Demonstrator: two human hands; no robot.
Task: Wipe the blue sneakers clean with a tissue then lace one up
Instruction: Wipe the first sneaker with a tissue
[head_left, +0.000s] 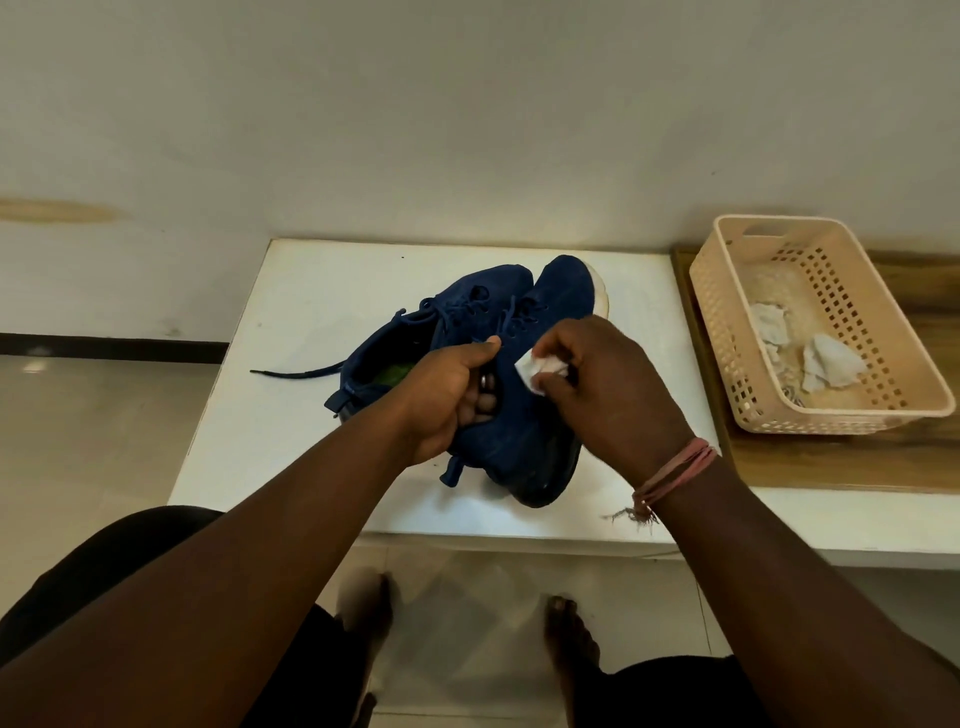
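Note:
Two blue sneakers lie on a white table (291, 291). The right sneaker (524, 441) is tipped on its side, dark sole facing right. My left hand (452, 395) grips it at the collar, fingers curled inside the opening. My right hand (613, 384) pinches a crumpled white tissue (535, 370) against the sneaker's upper. The left sneaker (415, 332) lies behind it, with a loose blue lace (296, 372) trailing left across the table.
A beige plastic basket (883, 312) holding crumpled used tissues (826, 366) stands on a wooden board at the right. A white wall rises just behind the table. My bare feet (566, 639) are on the tiled floor below the table's front edge.

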